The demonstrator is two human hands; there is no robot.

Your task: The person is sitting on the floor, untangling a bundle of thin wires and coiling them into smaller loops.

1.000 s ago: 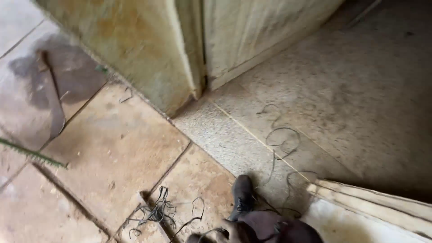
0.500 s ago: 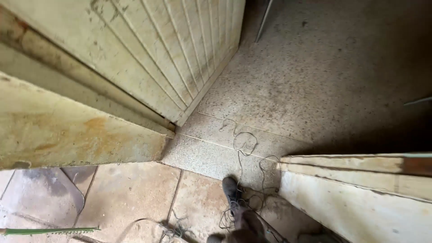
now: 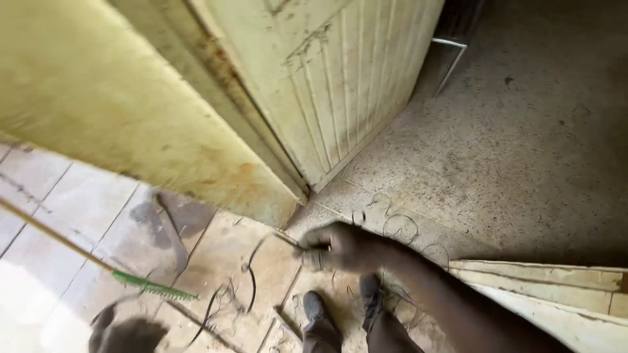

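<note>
My right hand (image 3: 340, 247) reaches forward from the lower right, over the doorway threshold. Its fingers are closed on the end of a thin dark wire (image 3: 252, 278) that curves down across the floor tile. More tangled wire (image 3: 399, 227) lies on the threshold just beyond the hand. My two dark shoes (image 3: 315, 307) stand directly below the hand. A dark blurred shape (image 3: 127, 333) sits at the bottom left; I cannot tell whether it is my left hand.
A pale, worn wooden door (image 3: 340, 85) stands open beside a yellowish wall (image 3: 98, 111). A broom with a green head (image 3: 154, 286) and a long wooden handle lies on the tiled floor at left. Pale boards (image 3: 543, 281) lie at the lower right. Speckled concrete floor (image 3: 523, 150) extends inside.
The view has swung left and down. My right hand has come into view and closed on the wire. The green broom now shows fully.
</note>
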